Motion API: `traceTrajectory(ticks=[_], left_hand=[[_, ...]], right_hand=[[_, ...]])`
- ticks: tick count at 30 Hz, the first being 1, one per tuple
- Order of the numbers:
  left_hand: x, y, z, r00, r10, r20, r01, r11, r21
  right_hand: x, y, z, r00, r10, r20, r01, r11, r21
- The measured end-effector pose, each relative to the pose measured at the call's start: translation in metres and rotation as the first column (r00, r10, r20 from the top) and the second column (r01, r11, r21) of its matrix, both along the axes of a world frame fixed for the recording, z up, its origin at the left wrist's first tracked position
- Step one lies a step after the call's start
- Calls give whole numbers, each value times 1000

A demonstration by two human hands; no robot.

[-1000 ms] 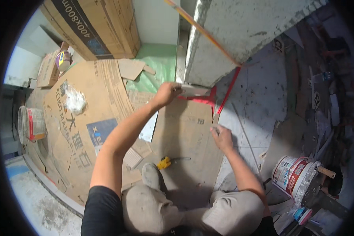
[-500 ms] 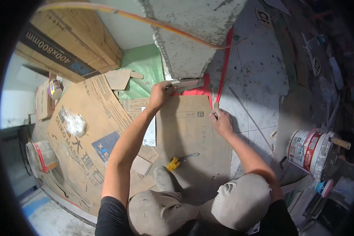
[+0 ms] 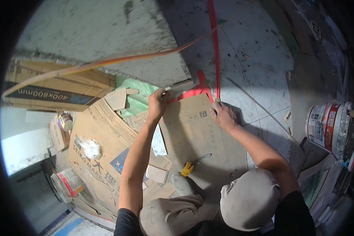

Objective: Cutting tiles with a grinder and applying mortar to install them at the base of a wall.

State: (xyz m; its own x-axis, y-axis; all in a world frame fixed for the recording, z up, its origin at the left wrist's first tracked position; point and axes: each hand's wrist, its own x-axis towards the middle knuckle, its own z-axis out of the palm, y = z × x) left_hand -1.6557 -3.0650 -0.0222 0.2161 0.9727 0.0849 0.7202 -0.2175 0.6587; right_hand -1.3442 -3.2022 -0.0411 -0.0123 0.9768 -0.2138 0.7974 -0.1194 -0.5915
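My left hand point(image 3: 157, 105) is closed on a flat grey blade-like tool point(image 3: 180, 85), its edge along the foot of the rough grey wall end point(image 3: 145, 43). Beside it, red sheeting point(image 3: 190, 93) lies on the floor at the wall's corner. My right hand point(image 3: 225, 117) is closed at the near end of a long red strip point(image 3: 216, 55) that runs away over the floor tiles. A small dull piece shows at those fingertips; I cannot make out what it is. Under both hands lies a cardboard sheet point(image 3: 196, 129).
An orange-yellow hose point(image 3: 118, 60) crosses in front of the wall. Buckets stand at right point(image 3: 328, 128) and left point(image 3: 69, 183). A yellow tape measure point(image 3: 187, 169) lies by my foot. Large cartons point(image 3: 55, 84) and green sheeting point(image 3: 135, 92) are at far left. A thin strip point(image 3: 259, 106) lies on the tiles.
My view has turned, so the wall end now fills more of the upper left. Both hands stay closed near the same spots by the wall corner and the red strip.
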Motion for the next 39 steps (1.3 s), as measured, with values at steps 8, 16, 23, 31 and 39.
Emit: traceTrajectory(ticks=[8, 16, 23, 31, 39], left_hand=[[8, -4, 4, 998, 25, 63, -22, 999, -50], [17, -8, 16, 996, 65, 60, -61, 996, -71], [14, -9, 12, 995, 71, 71, -66, 996, -61], [2, -6, 5, 995, 58, 79, -56, 998, -28], [17, -13, 23, 980, 62, 190, -52, 997, -61]], right_hand=[[1, 4, 0, 999, 18, 37, -20, 999, 28], [0, 2, 2, 1000, 5, 21, -6, 998, 65], [-4, 5, 3, 999, 15, 29, -17, 997, 73], [-10, 7, -8, 999, 28, 30, -32, 986, 162], [-1, 2, -19, 998, 51, 44, -59, 975, 214]])
